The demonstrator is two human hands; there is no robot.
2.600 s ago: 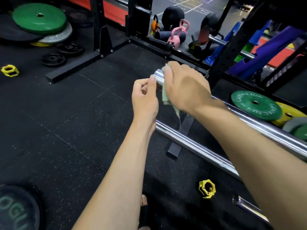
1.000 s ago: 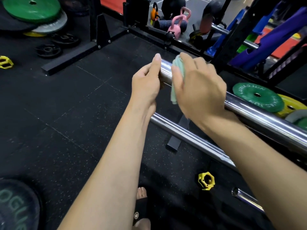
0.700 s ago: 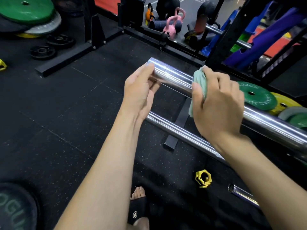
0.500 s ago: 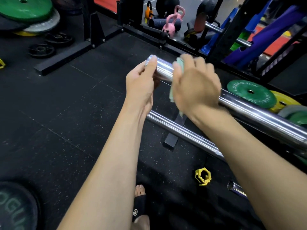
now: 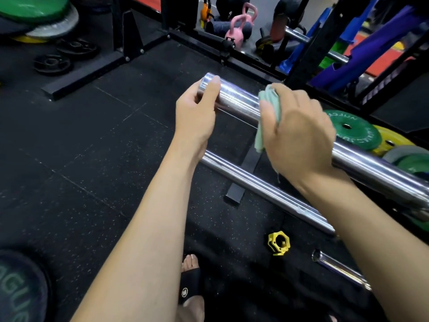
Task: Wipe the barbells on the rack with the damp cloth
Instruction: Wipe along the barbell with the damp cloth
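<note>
Over the black rubber gym floor (image 5: 76, 173), my right hand (image 5: 299, 138), wrapping the damp cloth (image 5: 267, 112) around the top barbell (image 5: 236, 101), has slid back from the end my left hand (image 5: 197, 112) grips, so that stretch looks wiped.

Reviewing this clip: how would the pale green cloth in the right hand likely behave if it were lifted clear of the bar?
The cloth is probably floppy: its free end hangs limp below the right hand. It looks thin and bunched, so likely light and easily crushed into the palm. Wrapped over the top barbell, it seems to follow the curve, so it would likely drape rather than hold shape.
</note>
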